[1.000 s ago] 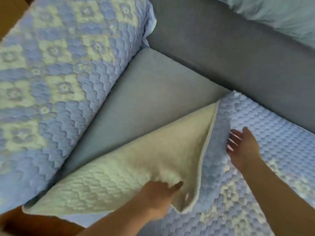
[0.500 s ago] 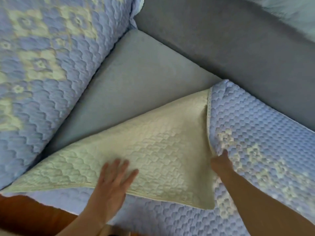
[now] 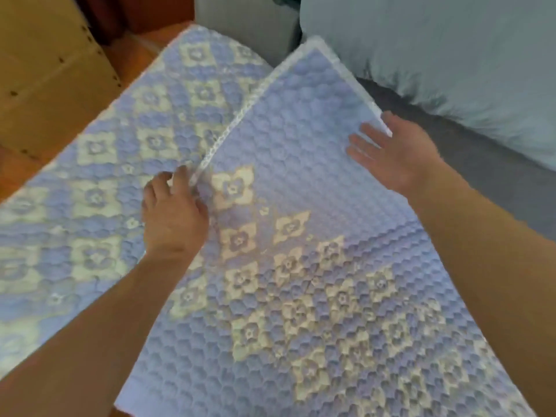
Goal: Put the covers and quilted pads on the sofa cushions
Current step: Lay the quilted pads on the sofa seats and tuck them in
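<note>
The quilted pad (image 3: 301, 236) spread over the seat, just beside a second patterned pad (image 3: 99, 182) on the left, looks light, soft and floppy — likely to crease or slide, so best taken by its stitched border and corners. The left hand (image 3: 173, 216) rests at that pad's left border, fingers curled onto the trim as if pinching it, though blur hides the grip. The right hand (image 3: 391, 155) lies flat and spread near the far corner — pressing, gripping nothing — below the grey back cushion (image 3: 451, 55).

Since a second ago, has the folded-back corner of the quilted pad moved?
Yes. The quilted pad now lies blue side up, its corner unfolded toward the gray sofa back, covering the bare cushion; left hand and right hand rest on it.
</note>
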